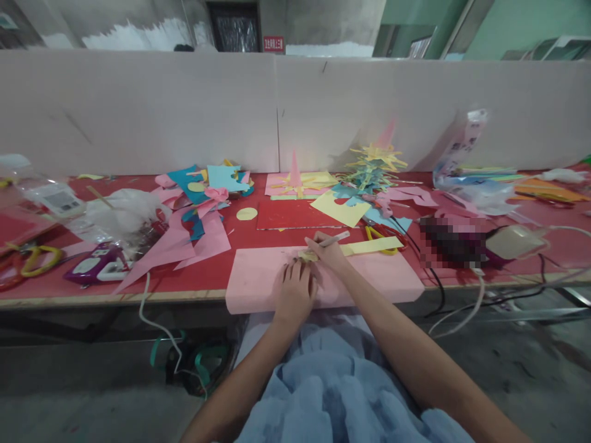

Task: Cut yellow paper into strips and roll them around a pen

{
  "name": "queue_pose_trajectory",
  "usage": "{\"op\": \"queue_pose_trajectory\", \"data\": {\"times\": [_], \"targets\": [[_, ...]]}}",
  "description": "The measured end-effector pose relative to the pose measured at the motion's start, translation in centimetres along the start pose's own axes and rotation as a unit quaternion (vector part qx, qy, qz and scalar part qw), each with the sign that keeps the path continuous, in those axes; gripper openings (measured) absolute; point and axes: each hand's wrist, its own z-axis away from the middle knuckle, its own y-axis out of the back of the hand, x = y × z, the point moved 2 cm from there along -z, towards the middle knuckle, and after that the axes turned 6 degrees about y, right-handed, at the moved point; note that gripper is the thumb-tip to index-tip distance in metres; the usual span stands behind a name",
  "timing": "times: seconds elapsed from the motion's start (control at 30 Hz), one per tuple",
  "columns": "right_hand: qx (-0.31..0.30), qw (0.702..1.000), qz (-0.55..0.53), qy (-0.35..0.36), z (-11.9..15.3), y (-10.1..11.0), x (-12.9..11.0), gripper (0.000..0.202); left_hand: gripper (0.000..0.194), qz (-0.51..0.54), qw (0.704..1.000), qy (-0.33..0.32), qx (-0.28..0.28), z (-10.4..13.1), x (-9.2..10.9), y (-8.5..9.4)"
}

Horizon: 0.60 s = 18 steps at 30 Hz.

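A large pink sheet lies at the table's front edge, its near side hanging over. My left hand rests flat on it with fingers stretched out, the fingertips at a small yellow paper piece. In my right hand is a slim pale pen, gripped between the fingers, its tip hidden near that yellow piece. A yellow paper strip reaches rightward from beside my right hand, over yellow-handled scissors.
Behind the sheet lie a red board, a yellow paper disc and a layered paper tree. Colored scraps, a purple device and scissors sit left. Cables hang at right. A white partition stands behind.
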Motion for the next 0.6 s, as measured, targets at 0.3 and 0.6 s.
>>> {"op": "queue_pose_trajectory", "data": {"times": [0.3,0.6], "targets": [[-0.001,1.000,0.021,0.015,0.03,-0.07,0.16,0.036,0.027,-0.008,1.000,-0.002,0.001,0.01,-0.07,-0.11],[-0.001,1.000,0.030,-0.004,-0.15,-0.16,0.71,0.032,0.028,-0.013,1.000,-0.002,-0.003,-0.05,-0.08,-0.15]]}}
